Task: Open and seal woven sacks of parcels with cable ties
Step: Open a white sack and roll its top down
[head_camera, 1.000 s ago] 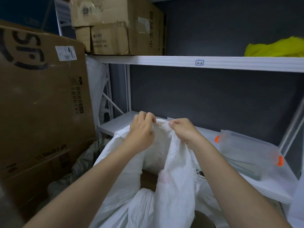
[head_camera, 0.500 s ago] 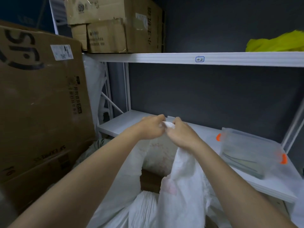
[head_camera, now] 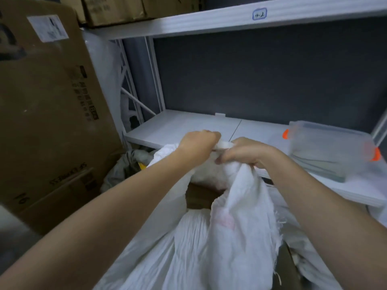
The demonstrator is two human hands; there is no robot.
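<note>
- Your left hand [head_camera: 198, 143] and right hand [head_camera: 244, 152] sit knuckle to knuckle above the woven sack [head_camera: 219, 237], each clenched on a bunch of its white mouth fabric, with a short twisted strip stretched between them.
- The sack stands right below you, in front of the lower shelf [head_camera: 188, 126], with its gathered neck lifted up to about the shelf's front edge.
- Through the part of the mouth that gapes below your hands you can see a brown parcel [head_camera: 201, 197] inside.
- Judge the cloth as light, limp and a little slick: it creases rather than holds a shape, so it will likely slip out of a loose pinch.
- The cut edge [head_camera: 277, 225] frays into loose threads; take hold below that edge, on the pleated neck, where the weave looks sound.
- The load probably sits low, so lift only the fabric, not the parcels.
- No cable tie shows in your hands or nearby; a lidded clear plastic box [head_camera: 328, 151] rests on the shelf to your right, contents unclear.
</note>
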